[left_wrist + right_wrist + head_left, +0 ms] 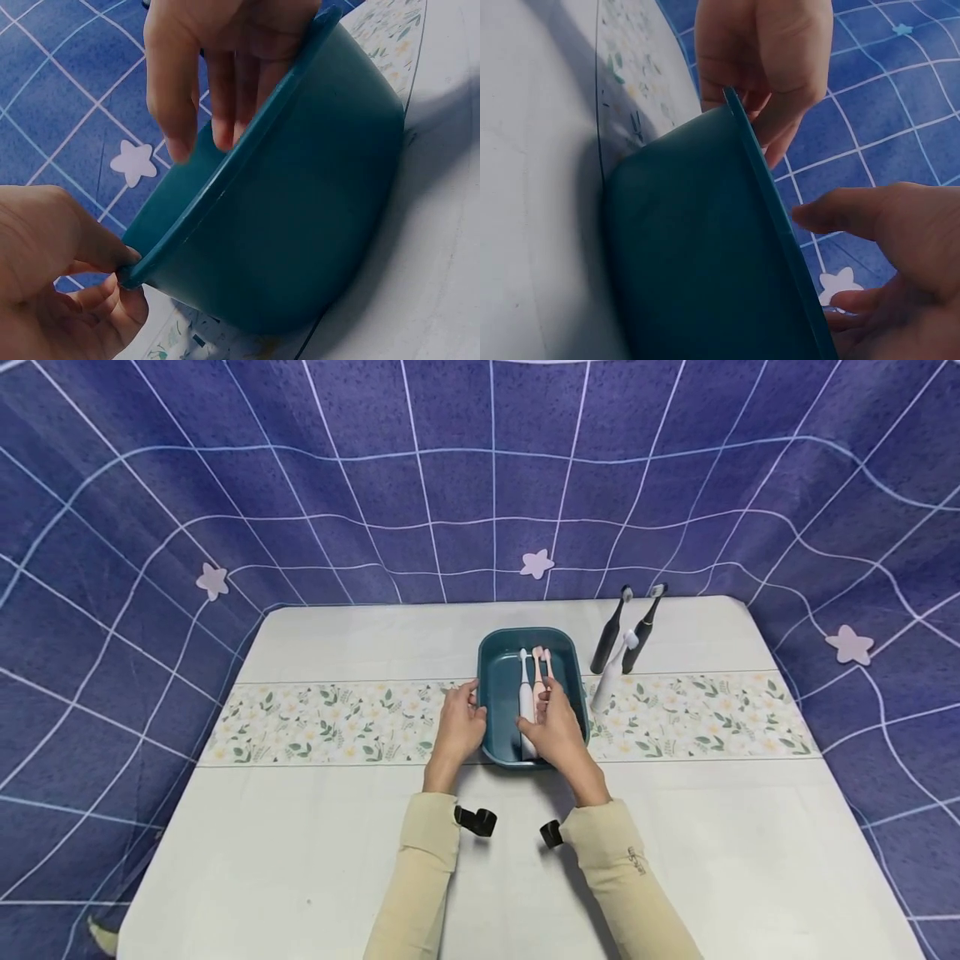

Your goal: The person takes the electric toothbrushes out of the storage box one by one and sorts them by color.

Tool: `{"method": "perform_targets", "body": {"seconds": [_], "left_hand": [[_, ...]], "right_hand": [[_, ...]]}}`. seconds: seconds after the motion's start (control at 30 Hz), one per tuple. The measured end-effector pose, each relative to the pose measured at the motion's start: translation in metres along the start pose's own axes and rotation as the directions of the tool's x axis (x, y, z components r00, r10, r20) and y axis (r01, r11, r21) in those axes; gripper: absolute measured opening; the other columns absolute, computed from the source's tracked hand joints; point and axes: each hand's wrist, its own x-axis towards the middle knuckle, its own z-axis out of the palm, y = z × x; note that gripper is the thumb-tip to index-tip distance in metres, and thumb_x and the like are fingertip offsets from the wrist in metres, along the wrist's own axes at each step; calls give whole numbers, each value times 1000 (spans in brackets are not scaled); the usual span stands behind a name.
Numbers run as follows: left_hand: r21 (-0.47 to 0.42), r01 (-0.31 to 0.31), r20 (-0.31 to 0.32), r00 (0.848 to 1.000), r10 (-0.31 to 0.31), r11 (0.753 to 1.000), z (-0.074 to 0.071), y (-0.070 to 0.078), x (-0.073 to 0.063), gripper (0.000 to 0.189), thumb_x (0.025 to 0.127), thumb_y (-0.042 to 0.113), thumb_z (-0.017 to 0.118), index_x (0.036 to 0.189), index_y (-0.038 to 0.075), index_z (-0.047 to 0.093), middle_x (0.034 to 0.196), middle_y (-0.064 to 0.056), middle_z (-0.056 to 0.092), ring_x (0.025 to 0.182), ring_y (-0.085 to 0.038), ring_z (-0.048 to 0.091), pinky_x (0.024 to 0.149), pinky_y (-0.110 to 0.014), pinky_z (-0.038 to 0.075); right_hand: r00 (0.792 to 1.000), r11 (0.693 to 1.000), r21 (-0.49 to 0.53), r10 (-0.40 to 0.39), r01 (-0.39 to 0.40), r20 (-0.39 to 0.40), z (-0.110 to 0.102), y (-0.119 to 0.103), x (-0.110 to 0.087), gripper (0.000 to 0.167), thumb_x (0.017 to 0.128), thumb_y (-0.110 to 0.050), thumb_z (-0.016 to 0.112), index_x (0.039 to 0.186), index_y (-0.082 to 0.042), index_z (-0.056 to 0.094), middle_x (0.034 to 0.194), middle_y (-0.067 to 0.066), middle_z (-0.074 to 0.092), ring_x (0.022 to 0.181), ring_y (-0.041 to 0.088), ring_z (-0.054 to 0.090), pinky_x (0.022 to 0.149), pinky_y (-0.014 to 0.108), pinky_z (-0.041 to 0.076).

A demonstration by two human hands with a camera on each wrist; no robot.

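A dark green plastic basin (501, 697) stands on the table in the head view. Inside it, toward the right, a white electric toothbrush (525, 697) lies beside two pink-headed toothbrushes (537, 670), handles toward the person. My left hand (459, 727) pinches the basin's left rim between thumb and fingers, as the left wrist view confirms. Reaching over the right side, my right hand (561, 731) hovers at the toothbrush handles with thumb and fingers spread apart; it partly covers the pink ones. The basin wall hides the toothbrushes in both wrist views.
Right of the basin, two black electric toothbrushes (609, 639) and a white one (611, 677) stand upright on the table. A floral strip (322, 722) crosses the white tabletop (300, 860). A blue gridded curtain (450, 485) with stars surrounds the back and sides.
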Motion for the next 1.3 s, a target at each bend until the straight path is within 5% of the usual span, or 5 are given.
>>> {"method": "perform_targets", "body": {"seconds": [0.2, 0.67, 0.97, 1.3], "left_hand": [[12, -9, -4, 1000, 9, 1000, 0, 0, 1, 47, 91, 3, 56, 138, 3, 48, 100, -9, 48, 81, -19, 49, 77, -34, 43], [9, -25, -18, 1000, 25, 1000, 1, 0, 1, 47, 90, 2, 57, 136, 1, 49, 101, -11, 49, 84, -21, 50, 79, -36, 43], [20, -31, -21, 999, 32, 999, 2, 0, 0, 47, 89, 2, 57, 135, 1, 50, 100, -12, 50, 82, -22, 51, 78, -36, 44], [23, -8, -18, 1000, 8, 1000, 1, 0, 0, 47, 90, 3, 57, 137, 3, 49, 102, -11, 50, 82, -20, 51, 76, -34, 44]], "right_hand": [[998, 992, -124, 4, 3, 63, 3, -4, 4, 83, 80, -13, 73, 145, 5, 25, 120, 22, 54, 100, 31, 55, 86, 45, 45], [982, 966, -249, 108, -67, 157, 19, -13, 12, 84, 85, -20, 71, 149, -1, 19, 138, 26, 47, 123, 37, 50, 99, 48, 43], [981, 969, -241, 98, -56, 168, 34, -9, 18, 83, 86, -18, 69, 148, 6, 18, 142, 30, 40, 125, 38, 48, 103, 46, 40], [981, 983, -159, 118, -94, 155, 38, -5, 27, 72, 86, -16, 68, 143, 5, 30, 119, 21, 59, 103, 31, 62, 85, 41, 51]]}}
